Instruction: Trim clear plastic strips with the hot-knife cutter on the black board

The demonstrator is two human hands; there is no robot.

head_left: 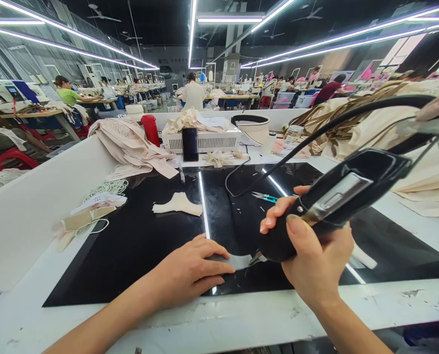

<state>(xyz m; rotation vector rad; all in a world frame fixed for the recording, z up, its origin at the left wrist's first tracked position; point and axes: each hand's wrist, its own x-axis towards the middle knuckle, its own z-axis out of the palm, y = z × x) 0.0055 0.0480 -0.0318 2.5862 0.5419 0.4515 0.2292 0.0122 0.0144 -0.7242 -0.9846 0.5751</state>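
My right hand [311,246] is wrapped round a black corded hand-held cutter [337,191] with a silver strip along its body. Its pointed metal tip [257,257] slants down to the left and touches, or nearly touches, the end of a thin grey strip [240,262]. My left hand [193,268] lies over the other end of that strip, fingers stretched out and pressing it on the black shiny mat [131,265]; part of the strip is hidden beneath them. Beyond my left hand, a cream shaped fabric piece [177,204] rests on the mat.
Small scissors [266,197] lie behind the cutter, whose black cable [315,130] arches across the right. Cord and small pieces [105,191] sit left. Fabric piles [131,140], a phone [190,145], a white vented box [204,140] and a round container [251,129] stand behind.
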